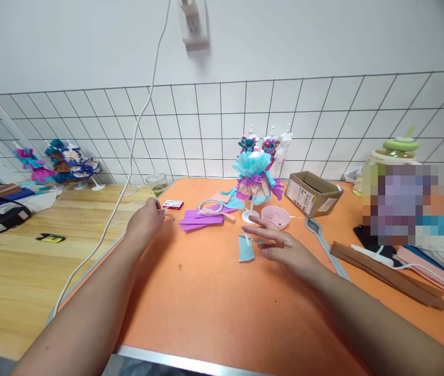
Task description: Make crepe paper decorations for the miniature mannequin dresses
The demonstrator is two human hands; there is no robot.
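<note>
Your right hand (280, 244) has its fingers spread loosely over a thin silver metal tool (251, 239); whether they grip it, you cannot tell from here. Just left of those fingertips, a small pale-blue paper piece (246, 253) lies flat on the orange tabletop (206, 303), a narrow whitish strip across its upper part. Your left hand (150, 213) has its fingers drawn narrowly together near a small red-and-white box (174, 204); a pale speck shows at the tips, but you can't tell whether anything is held.

Beyond your right hand stands a small white dress form with a turquoise, purple and pale-pink paper dress (256, 172). Its ruffled top and layered skirt are in place, so it looks well advanced. The pale-blue piece is loose, not on the dress, and folded purple paper (202, 221) lies off to the right of your left hand, unattached. Behind the dress, farther from your right hand, one white dress form (285, 143) appears undressed.
</note>
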